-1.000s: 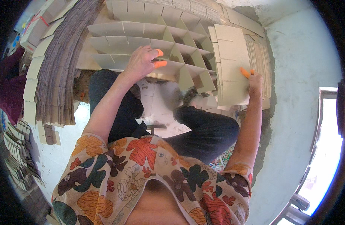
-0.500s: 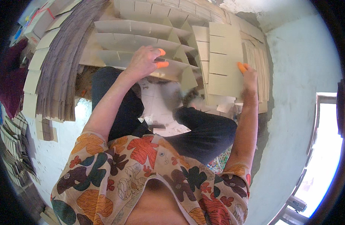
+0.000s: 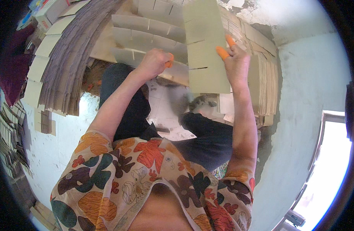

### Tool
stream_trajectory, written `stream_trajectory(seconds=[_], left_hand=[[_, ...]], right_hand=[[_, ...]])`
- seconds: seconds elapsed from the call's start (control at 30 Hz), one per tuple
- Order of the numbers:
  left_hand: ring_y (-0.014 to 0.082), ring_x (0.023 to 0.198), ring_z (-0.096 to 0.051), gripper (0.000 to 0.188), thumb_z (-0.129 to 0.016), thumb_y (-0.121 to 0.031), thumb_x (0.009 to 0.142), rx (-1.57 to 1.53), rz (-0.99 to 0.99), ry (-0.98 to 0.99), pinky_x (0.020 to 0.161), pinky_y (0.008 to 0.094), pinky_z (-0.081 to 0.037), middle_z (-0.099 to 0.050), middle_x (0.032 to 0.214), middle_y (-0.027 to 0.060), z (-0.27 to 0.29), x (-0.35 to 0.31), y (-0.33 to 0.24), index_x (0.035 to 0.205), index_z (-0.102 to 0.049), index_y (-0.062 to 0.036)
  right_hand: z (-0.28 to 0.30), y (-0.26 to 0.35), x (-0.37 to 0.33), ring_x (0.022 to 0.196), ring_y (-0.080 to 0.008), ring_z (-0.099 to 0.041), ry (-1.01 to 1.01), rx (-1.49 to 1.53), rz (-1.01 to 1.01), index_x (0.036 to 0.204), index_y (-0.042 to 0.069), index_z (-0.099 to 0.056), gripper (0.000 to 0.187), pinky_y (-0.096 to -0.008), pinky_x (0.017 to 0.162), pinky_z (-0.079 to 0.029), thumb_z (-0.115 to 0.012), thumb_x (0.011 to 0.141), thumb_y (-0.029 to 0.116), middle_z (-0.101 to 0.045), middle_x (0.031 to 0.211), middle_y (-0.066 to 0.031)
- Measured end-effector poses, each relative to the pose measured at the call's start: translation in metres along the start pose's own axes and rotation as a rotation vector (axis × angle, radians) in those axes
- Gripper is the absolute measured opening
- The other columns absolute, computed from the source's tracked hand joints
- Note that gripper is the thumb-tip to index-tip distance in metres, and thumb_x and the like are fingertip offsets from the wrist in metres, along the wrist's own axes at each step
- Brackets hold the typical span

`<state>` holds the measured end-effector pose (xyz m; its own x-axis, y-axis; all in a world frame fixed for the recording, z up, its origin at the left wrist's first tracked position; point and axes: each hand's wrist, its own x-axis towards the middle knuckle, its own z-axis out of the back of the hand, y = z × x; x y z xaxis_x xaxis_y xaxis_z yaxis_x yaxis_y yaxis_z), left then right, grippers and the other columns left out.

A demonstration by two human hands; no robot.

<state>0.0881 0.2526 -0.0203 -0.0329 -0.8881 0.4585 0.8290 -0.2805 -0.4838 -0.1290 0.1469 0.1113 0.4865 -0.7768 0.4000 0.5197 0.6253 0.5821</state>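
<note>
- Holding a slotted card sheet (image 3: 205, 50) upright in the right hand (image 3: 236, 63), fingers closed on its right edge, orange finger covers (image 3: 222, 52) pressing on the face; probably for grip on the smooth card.
- Keeping the sheet raised above the grid (image 3: 150, 34), slits pointing to the side; seemingly for lining the slits up with the strips below.
- Pressing the left hand (image 3: 155, 63) down on the near edge of the grid, fingers curled, an orange cover showing at the thumb side; holding the strips steady, it seems. Whether anything is pinched inside this hand cannot be told.
- Lying flat in front of the knees, the grid: long card strips crossed into open cells. Nothing showing inside the cells.
- Leaning left of the grid, a thick stack of flat sheets (image 3: 67, 65), edges fanned out.
- Standing right of the grid, against the wall (image 3: 311, 77), another stack (image 3: 263, 88) of cut sheets, just beside the right hand.
- Lying further left of the grid, small card pieces (image 3: 46, 121) on the pale floor.
</note>
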Motion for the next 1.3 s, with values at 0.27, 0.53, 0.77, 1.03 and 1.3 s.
stream_trajectory(seconds=[0.27, 0.53, 0.77, 1.03, 1.3], left_hand=[[0.0335, 0.068, -0.059, 0.006, -0.064, -0.008, 0.068, -0.035, -0.017, -0.054, 0.063, 0.0436, -0.045, -0.059, 0.065, 0.0131, -0.005, 0.001, 0.003, 0.071, -0.058, -0.0071], [0.0340, 0.069, -0.058, 0.004, -0.062, -0.008, 0.069, -0.017, 0.007, -0.029, 0.064, 0.0445, -0.045, -0.058, 0.065, 0.0142, -0.006, 0.002, 0.003, 0.071, -0.058, -0.0075], [0.0327, 0.070, -0.057, 0.008, -0.066, -0.010, 0.070, 0.014, 0.041, 0.017, 0.064, 0.0429, -0.044, -0.059, 0.068, 0.0116, -0.006, 0.002, 0.003, 0.074, -0.059, -0.0078], [0.0342, 0.070, -0.057, 0.010, -0.065, -0.008, 0.068, 0.028, 0.020, 0.000, 0.065, 0.0437, -0.045, -0.058, 0.067, 0.0121, -0.008, 0.008, 0.002, 0.077, -0.060, -0.0083], [0.0307, 0.079, -0.057, 0.018, -0.069, -0.016, 0.069, 0.067, 0.036, 0.015, 0.070, 0.0416, -0.045, -0.059, 0.074, 0.0107, 0.001, 0.009, -0.008, 0.084, -0.061, -0.0087]], right_hand=[[-0.037, 0.013, 0.015, 0.069, -0.0396, -0.061, 0.073, -0.069, 0.059, 0.101, -0.005, -0.062, 0.029, -0.0386, 0.056, -0.047, -0.069, 0.075, 0.006, -0.060, 0.079, -0.0275], [-0.038, 0.015, 0.027, 0.068, -0.0398, -0.060, 0.092, -0.108, 0.117, 0.100, -0.005, -0.062, 0.030, -0.0415, 0.058, -0.047, -0.069, 0.074, 0.008, -0.059, 0.074, -0.0267], [-0.062, 0.009, 0.032, 0.072, -0.0407, -0.060, 0.192, -0.064, 0.210, 0.092, -0.005, -0.062, 0.023, -0.0427, 0.062, -0.047, -0.068, 0.073, 0.007, -0.059, 0.075, -0.0265], [-0.116, -0.017, 0.014, 0.079, -0.0386, -0.061, 0.389, -0.284, 0.237, 0.090, 0.001, -0.063, 0.014, -0.0426, 0.071, -0.049, -0.058, 0.077, 0.004, -0.063, 0.085, -0.0219], [-0.048, -0.045, -0.005, 0.094, -0.0317, -0.059, -0.199, -0.430, 0.237, 0.109, 0.005, -0.062, 0.038, -0.0400, 0.082, -0.047, -0.066, 0.080, 0.029, -0.063, 0.101, -0.0174]])
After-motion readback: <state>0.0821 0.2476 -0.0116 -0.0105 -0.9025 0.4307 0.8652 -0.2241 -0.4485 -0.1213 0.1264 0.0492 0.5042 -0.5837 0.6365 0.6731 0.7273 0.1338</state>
